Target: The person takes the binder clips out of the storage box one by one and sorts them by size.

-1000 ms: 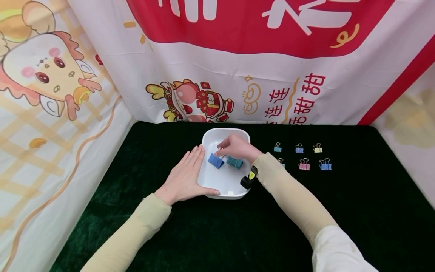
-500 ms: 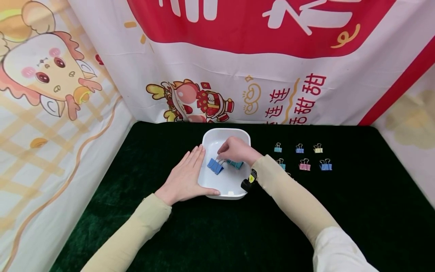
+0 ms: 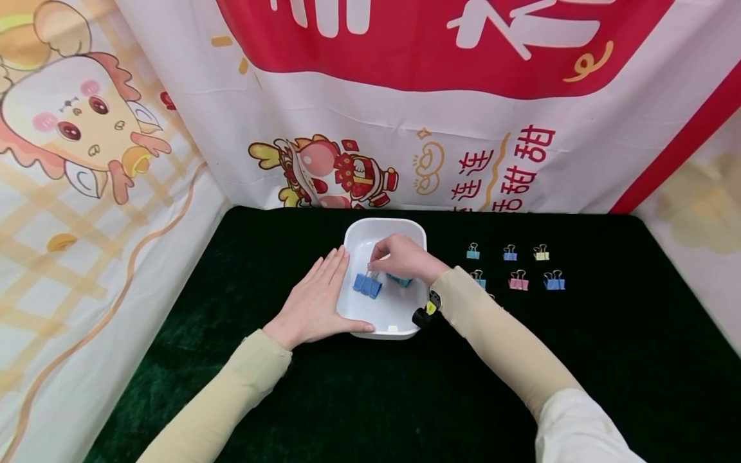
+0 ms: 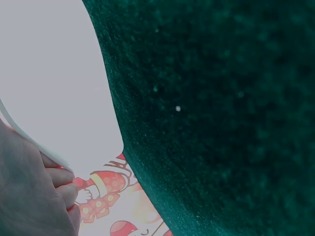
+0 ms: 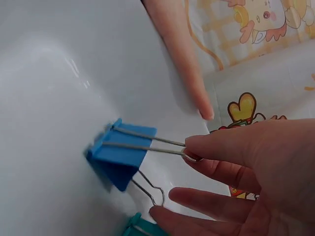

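Observation:
Inside the white tray [image 3: 384, 318] my right hand [image 3: 403, 257] pinches one wire handle of a blue binder clip [image 3: 367, 285] between thumb and index finger. The right wrist view shows the blue clip [image 5: 120, 152] with its other handle hanging near the lower fingers. A teal binder clip [image 3: 401, 280] lies in the tray, partly hidden under my right hand. My left hand [image 3: 315, 302] rests along the tray's left side, fingers straight and thumb at the near rim. In the left wrist view, its curved fingers [image 4: 61, 189] show beside the tray's outer wall.
On the dark green cloth [image 3: 463, 386], right of the tray, lie several small binder clips in rows, among them a yellow clip [image 3: 541, 252], a pink clip [image 3: 518, 280] and another blue clip [image 3: 554, 280]. My right forearm partly covers the nearest ones. A printed curtain [image 3: 347, 116] hangs behind.
The blue clip in the tray has shifted slightly toward me and turned, its handle now upright in my right fingers. My left hand stays put.

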Motion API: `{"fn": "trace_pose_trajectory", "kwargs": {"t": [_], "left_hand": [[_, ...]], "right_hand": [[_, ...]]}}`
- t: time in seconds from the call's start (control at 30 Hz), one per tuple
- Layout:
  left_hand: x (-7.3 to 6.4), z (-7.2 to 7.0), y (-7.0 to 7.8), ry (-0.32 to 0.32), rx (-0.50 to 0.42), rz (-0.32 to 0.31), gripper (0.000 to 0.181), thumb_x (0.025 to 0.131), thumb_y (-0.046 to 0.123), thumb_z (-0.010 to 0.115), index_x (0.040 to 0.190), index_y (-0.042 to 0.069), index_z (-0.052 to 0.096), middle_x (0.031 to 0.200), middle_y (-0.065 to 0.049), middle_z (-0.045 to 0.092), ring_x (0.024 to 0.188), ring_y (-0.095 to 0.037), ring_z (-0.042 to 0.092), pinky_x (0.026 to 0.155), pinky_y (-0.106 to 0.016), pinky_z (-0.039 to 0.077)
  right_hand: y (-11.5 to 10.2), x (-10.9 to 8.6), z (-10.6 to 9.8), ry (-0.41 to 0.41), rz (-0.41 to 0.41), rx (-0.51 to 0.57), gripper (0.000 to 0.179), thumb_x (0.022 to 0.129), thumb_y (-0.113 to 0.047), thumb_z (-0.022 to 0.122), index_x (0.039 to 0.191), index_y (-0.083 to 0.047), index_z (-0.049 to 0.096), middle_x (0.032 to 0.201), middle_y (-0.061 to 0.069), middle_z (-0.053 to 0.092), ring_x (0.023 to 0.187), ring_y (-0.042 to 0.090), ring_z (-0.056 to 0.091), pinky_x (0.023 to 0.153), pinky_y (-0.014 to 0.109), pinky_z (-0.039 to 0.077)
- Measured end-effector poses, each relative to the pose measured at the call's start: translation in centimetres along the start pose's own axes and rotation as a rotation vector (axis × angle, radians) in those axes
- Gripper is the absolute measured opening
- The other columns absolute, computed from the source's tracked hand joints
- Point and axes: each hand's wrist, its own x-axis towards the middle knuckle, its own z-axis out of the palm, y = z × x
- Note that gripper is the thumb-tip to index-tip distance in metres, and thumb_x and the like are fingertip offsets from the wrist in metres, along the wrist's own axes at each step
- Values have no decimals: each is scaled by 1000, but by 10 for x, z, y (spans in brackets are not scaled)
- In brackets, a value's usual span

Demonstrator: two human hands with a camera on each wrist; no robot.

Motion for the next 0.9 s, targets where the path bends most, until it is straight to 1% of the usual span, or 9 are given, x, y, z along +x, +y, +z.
{"fn": "trace_pose_trajectory", "kwargs": {"t": [0.13,0.23,0.33,0.43,0.53,0.63,0.7,0.8,0.9], "left_hand": [[1,1,0,3,11,5,137,70,96,52,164,8,5,170,-7,0,154,-18,-2,123,-40,2],[1,1,0,3,16,4,138,69,97,50,164,8,5,170,-7,0,154,-18,-2,123,-40,2],[0,0,0,6,7,8,138,69,96,52,164,8,5,170,-7,1,154,-19,-1,123,-40,2],[0,-1,0,8,2,13,137,69,96,53,164,8,5,170,-8,2,154,-20,0,123,-40,2],[0,-1,0,7,3,15,137,70,95,53,164,8,5,170,-9,2,154,-20,0,123,-41,3],[0,-1,0,1,4,12,136,70,94,54,164,9,4,170,-8,1,154,-20,-1,123,-42,3],[0,-1,0,-2,4,11,136,70,95,53,164,9,4,170,-8,1,154,-20,-1,123,-42,3],[0,-2,0,-2,0,11,136,70,95,53,164,8,6,170,-7,1,154,-19,-1,123,-41,3],[-1,-2,1,-4,-5,10,136,70,95,53,164,8,6,170,-7,1,154,-20,-1,123,-41,2]], "right_hand": [[-4,-3,0,-16,-28,-11,12,98,-22,70,97,-10,74,105,1,74,97,17,63,98,37,49],[-3,-3,1,-24,-3,6,13,99,-22,69,98,-9,72,103,3,73,91,18,62,91,35,51],[-2,-3,0,-32,25,25,15,100,-23,67,99,-9,71,98,5,72,84,18,61,78,31,51],[-2,-3,-1,-37,21,24,15,101,-23,65,97,-9,67,91,6,69,77,18,59,69,28,47],[-3,-4,-2,-36,1,22,15,101,-23,64,94,-10,63,87,5,67,76,18,57,67,28,44],[-3,-5,-2,-28,-9,32,16,98,-25,68,93,-10,62,90,3,66,80,19,58,70,29,45],[-2,-5,-2,-18,-9,43,18,95,-25,73,96,-10,63,96,2,68,88,18,60,77,29,49],[-1,-6,-2,2,13,62,29,88,-27,81,102,-8,65,103,3,69,98,18,63,88,32,53],[-2,-8,-2,19,48,84,41,82,-28,88,109,-7,64,107,4,69,100,20,64,90,35,55]]}}
